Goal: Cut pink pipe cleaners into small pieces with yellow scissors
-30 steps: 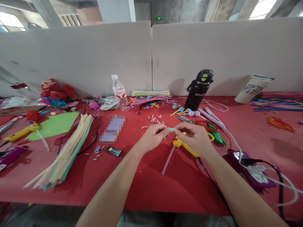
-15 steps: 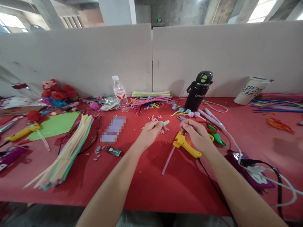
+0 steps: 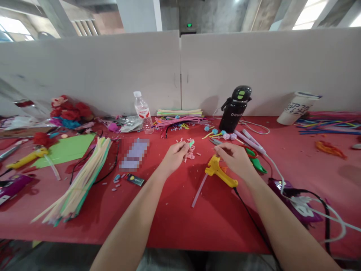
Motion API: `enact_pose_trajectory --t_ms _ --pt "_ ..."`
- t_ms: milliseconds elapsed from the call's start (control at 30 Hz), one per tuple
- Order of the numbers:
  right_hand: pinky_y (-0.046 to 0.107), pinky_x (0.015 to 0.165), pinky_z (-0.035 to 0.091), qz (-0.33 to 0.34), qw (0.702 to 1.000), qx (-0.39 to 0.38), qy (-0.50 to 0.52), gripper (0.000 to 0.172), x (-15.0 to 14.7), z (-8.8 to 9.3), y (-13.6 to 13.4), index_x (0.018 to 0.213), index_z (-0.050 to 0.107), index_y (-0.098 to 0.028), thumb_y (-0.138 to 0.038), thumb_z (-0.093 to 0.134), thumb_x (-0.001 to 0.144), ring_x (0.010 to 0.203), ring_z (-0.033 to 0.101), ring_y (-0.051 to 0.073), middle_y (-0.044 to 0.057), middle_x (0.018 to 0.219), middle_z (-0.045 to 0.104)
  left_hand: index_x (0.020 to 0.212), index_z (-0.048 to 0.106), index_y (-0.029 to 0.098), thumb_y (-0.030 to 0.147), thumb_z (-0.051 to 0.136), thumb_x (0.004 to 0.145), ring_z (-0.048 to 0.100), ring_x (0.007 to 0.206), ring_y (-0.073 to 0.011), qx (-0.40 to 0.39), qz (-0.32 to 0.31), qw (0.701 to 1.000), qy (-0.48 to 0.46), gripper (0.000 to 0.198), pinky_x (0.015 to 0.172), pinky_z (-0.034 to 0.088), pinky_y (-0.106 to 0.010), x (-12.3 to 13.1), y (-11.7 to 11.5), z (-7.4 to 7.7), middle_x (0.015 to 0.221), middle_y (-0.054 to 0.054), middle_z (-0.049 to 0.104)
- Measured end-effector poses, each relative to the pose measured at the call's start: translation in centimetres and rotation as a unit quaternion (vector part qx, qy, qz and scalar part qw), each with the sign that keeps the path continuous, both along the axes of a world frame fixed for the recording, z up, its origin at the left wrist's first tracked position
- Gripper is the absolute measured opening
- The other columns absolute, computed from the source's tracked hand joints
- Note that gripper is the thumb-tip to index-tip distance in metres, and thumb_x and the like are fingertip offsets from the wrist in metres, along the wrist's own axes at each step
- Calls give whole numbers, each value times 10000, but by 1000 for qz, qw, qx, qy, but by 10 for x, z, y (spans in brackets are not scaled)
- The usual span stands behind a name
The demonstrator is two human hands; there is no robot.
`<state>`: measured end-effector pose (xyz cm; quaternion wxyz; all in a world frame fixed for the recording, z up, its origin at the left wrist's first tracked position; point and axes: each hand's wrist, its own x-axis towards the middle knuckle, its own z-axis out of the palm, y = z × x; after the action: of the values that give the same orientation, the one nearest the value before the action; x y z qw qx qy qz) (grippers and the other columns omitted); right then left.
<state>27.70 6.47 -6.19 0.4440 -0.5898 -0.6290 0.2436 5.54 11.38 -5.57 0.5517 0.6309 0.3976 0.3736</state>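
Note:
My left hand (image 3: 175, 155) is closed in a pinch on a small green fuzzy piece (image 3: 191, 143), which pokes out past the fingertips. Behind it lie many short pink snippets (image 3: 190, 152), loose on the red tabletop. Thumb and finger of my right hand (image 3: 232, 156) are pinched together just above the nozzle end of a yellow glue gun (image 3: 221, 175). Whatever sits between those fingertips is too small to make out. The glue gun lies on its side, a clear glue stick (image 3: 199, 191) sticking out of it. Scissors with green handles (image 3: 257, 164) are partly hidden behind my right hand.
A bundle of pale pipe cleaners (image 3: 81, 178) lies to the left beside a blurred-out rectangle (image 3: 134, 154). A water bottle (image 3: 143, 114) and a black flask (image 3: 235, 111) stand at the back. Cables run from a purple power strip (image 3: 299, 207) on the right.
My left hand has drawn slightly left and up with the green piece, which now tilts differently. My right fingertips have come down a little towards the glue gun's nozzle.

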Motion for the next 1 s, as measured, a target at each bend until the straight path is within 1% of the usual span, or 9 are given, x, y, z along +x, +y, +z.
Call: enact_pose_trajectory --t_ms 167,300,367,467,600,700,833,933,1000 --pt "246 530 391 -25 1000 6 -8 413 -1 -6 1 625 568 -164 -519 539 834 536 514 134 7 563 570 727 530 155 484 468 851 463 547 -89 24 6 999 20 358 545 341 -218 1 0 -2 617 4 529" --pt "257 625 439 17 999 35 -20 377 -4 -7 1 775 639 -167 -495 484 875 662 591 163 35 734 661 724 534 153 484 413 874 483 591 -104 76 3 995 66 383 582 345 -231 1 -1 -4 695 -17 578" --pt "254 599 432 14 999 33 -35 384 -4 -7 1 752 639 -163 -512 513 853 639 588 162 29 704 654 695 514 158 464 387 889 477 610 -109 122 14 986 108 384 594 332 -230 0 -1 -5 668 -5 549" --pt "254 543 411 -17 999 21 -43 463 -2 -7 0 621 593 -160 -547 490 852 563 561 154 21 587 608 648 448 172 428 366 903 420 590 -106 195 46 958 203 370 567 271 -232 -4 1 -7 604 18 462" --pt "273 606 442 -45 996 61 -45 408 5 -8 1 744 648 -173 -545 511 841 640 589 171 36 712 660 639 377 185 382 352 907 348 550 -104 238 72 925 289 333 540 196 -248 -10 8 -15 581 25 396" --pt "285 545 426 -124 991 48 -32 498 18 -10 6 643 638 -170 -578 450 855 532 547 162 39 588 620 633 362 188 359 369 898 336 544 -105 248 79 914 311 315 538 181 -252 -11 13 -20 579 24 382" --pt "303 612 459 -176 980 87 -33 391 40 -17 19 856 678 -165 -509 495 836 643 593 183 70 782 684 637 395 186 350 365 900 335 547 -108 273 84 905 315 311 543 192 -251 -10 14 -22 592 15 410" --pt "311 622 448 -150 982 23 -111 337 51 -21 21 796 675 -171 -480 539 792 663 598 194 67 761 681 657 431 185 367 345 910 362 560 -111 279 84 906 305 324 549 214 -242 -9 13 -20 609 9 447" --pt "296 579 424 -74 981 -67 -167 357 53 -20 14 701 656 -183 -520 557 766 621 585 183 46 689 662 674 453 184 381 339 914 385 569 -111 278 85 909 298 331 553 227 -237 -10 13 -20 626 6 479"
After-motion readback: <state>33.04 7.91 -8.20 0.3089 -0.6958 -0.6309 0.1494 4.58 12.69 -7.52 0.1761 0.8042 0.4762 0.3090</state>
